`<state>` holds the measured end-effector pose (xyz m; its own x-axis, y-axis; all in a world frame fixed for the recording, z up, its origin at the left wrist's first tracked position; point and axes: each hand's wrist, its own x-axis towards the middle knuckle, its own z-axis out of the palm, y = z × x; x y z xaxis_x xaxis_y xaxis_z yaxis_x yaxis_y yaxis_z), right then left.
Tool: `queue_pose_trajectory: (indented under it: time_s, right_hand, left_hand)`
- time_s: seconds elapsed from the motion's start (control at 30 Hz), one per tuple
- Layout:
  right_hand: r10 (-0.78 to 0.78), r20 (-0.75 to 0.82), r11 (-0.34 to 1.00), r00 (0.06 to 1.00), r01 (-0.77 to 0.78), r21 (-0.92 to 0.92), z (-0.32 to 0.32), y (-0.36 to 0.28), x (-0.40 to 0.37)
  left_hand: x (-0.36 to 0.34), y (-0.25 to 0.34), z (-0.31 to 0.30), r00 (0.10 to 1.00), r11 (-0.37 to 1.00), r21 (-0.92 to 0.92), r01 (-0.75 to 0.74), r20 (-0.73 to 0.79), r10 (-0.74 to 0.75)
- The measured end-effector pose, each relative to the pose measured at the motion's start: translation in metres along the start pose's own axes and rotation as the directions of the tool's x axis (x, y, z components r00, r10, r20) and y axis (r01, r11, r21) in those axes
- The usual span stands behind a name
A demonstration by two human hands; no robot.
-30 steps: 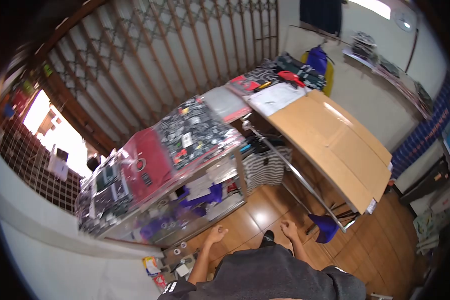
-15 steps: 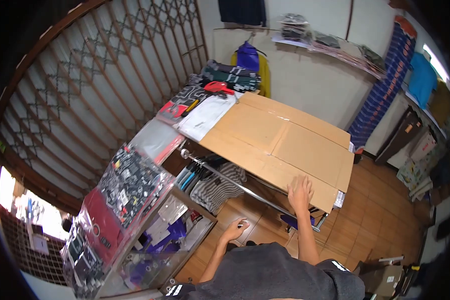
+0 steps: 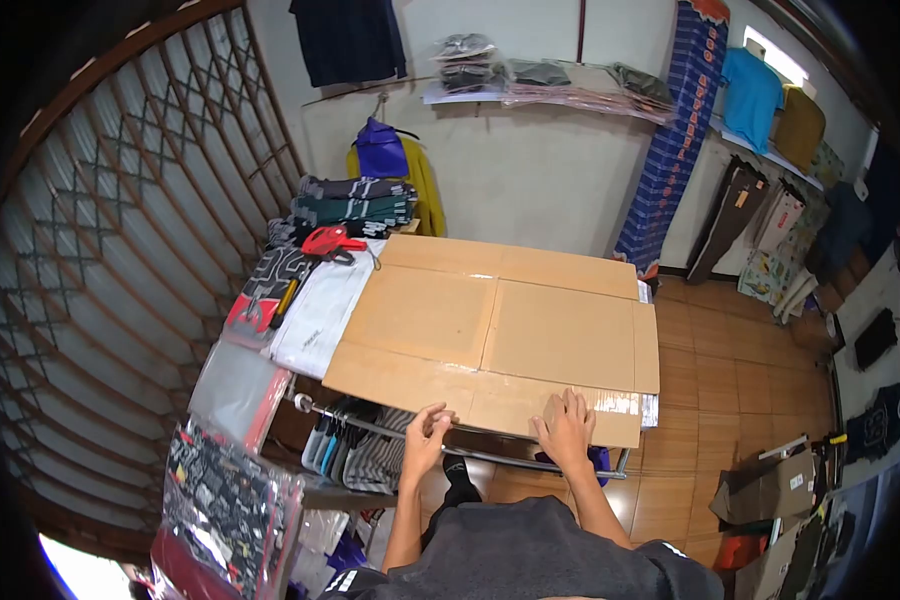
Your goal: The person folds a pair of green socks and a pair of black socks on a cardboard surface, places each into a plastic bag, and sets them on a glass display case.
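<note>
A large flattened cardboard sheet (image 3: pixel 560 325) lies over the table, its creases and tape showing. My right hand (image 3: pixel 565 428) rests on the near edge of the sheet toward its right side, fingers spread. Near the sheet's front edge, left of centre, is my left hand (image 3: pixel 427 438), its fingers curled and partly apart, with a small light thing by the fingertips that I cannot make out. Left of the cardboard are a white packaged cloth (image 3: pixel 315 320), a red tool (image 3: pixel 332 242) and a yellow-and-black cutter (image 3: pixel 284 303).
A metal rail (image 3: pixel 370 428) with hanging clothes (image 3: pixel 380 455) runs below the table's front. Packaged garments (image 3: pixel 225 500) cover a case at the lower left. A folding metal gate (image 3: pixel 120 270) stands left. Open boxes (image 3: pixel 770 490) sit at the lower right.
The view has turned, so the table appears farther left and more level. My left hand has risen from over the floor to the cardboard's front edge. My right hand stays on the sheet.
</note>
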<state>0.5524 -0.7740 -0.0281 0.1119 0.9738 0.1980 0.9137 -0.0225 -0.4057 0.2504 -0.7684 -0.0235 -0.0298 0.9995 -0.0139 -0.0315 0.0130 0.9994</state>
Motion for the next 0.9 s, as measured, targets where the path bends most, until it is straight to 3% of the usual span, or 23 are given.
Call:
queue_pose_trajectory:
  time_s: [0.07,0.2,0.43,0.6,0.9]
  right_hand:
    - [0.033,-0.074,0.999,0.997,-0.03,0.036,-0.004,-0.009,0.013]
    - [0.156,-0.071,0.983,0.985,-0.148,0.107,0.002,-0.029,0.053]
    - [0.327,-0.03,0.945,0.945,-0.326,0.031,0.044,-0.067,0.129]
    - [0.407,0.003,0.912,0.913,-0.407,-0.053,0.067,-0.086,0.16]
    - [0.311,-0.02,0.938,0.95,-0.31,-0.157,0.095,-0.108,0.185]
  left_hand:
    - [0.035,0.011,-0.005,0.999,1.0,0.012,-0.02,0.027,0.02]
    - [0.102,0.024,-0.023,0.997,0.999,0.047,-0.016,0.075,0.012]
    - [0.181,0.025,-0.066,0.992,0.996,0.083,0.026,0.118,-0.036]
    - [0.228,0.019,-0.09,0.993,0.997,0.072,-0.017,0.117,0.009]
    - [0.375,0.06,-0.125,0.982,0.975,0.185,-0.124,0.162,0.094]
